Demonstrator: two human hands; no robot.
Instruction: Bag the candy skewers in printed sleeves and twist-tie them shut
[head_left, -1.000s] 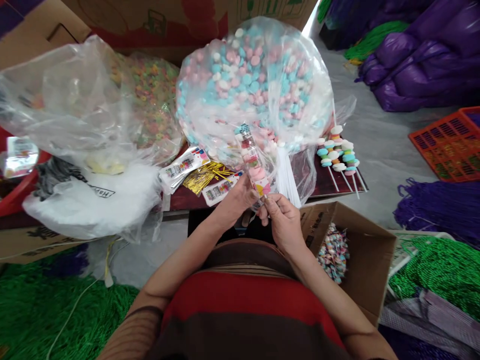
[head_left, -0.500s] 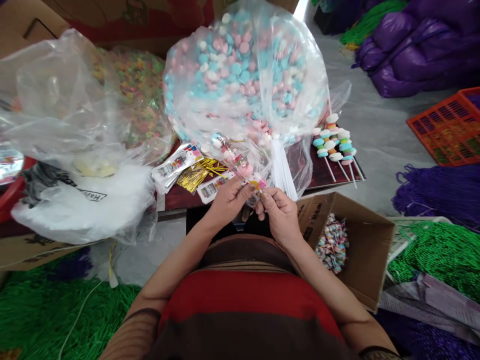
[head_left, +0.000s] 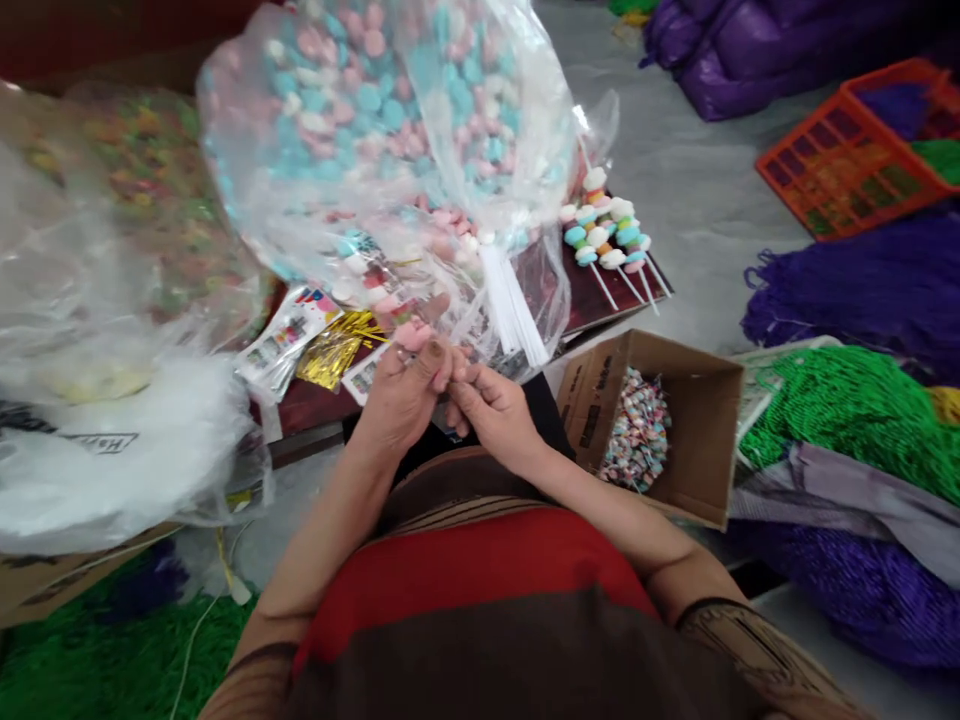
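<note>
The left hand (head_left: 396, 395) was closed around the lower part of a wrapped candy skewer (head_left: 412, 335), whose pink pieces stood out above the thumb and pointed up and away, toward the large candy bag (head_left: 375, 120). The right hand (head_left: 496, 410) was narrow, with thumb and finger pinched together at the lower end of the skewer, just against the left fingertips; whether stick or wrapper was between them, I cannot tell. It seems that the left hand gave the steady support, so that the right fingers were free for fine work at this end. Both hands were in front of the belly, near the table edge, probably because the eyes could look straight down there. The gold ties (head_left: 335, 355) and the printed packets (head_left: 289, 330) lay just beside the left hand, and the white sticks (head_left: 514, 305) lay beyond the right one, I suppose for a short reach. The unwrapped skewers (head_left: 611, 235) rested at the right corner of the table (head_left: 319, 402), apart from the loose supplies, perhaps to avoid mixing.
</note>
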